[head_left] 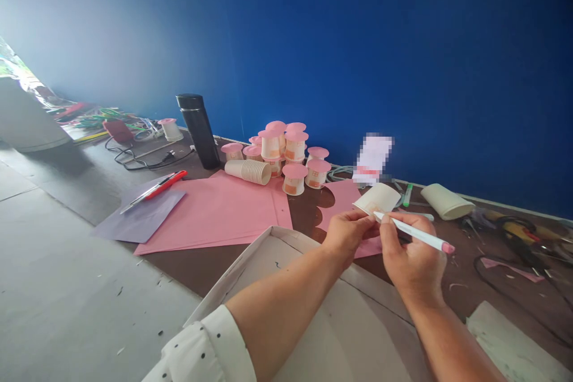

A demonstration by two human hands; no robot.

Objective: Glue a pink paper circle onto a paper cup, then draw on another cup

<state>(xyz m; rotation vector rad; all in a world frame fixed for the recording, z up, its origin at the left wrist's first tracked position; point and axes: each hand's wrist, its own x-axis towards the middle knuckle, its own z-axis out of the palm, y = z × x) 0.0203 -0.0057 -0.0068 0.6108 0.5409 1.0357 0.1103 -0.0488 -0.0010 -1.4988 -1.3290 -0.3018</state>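
My left hand [351,236] is closed on a white paper cup [380,196], which lies tilted on its side with faint orange marks on its wall. In my right hand [414,259] is a white marker [416,231] with a pink end, its tip touching the cup's wall by the marks. Behind my hands stands a stack of paper cups topped with pink paper discs [295,170], several with orange windows and doors drawn on them. A nested row of plain paper cups [248,171] lies beside them.
Pink paper sheets [215,209] and a purple sheet [143,215] bearing a red utility knife [165,182] lie to the left. A black flask [199,131] stands behind them. Rightward are a loose paper cup [447,200], a green marker [407,194] and cables. A blue wall [286,42] rises behind.
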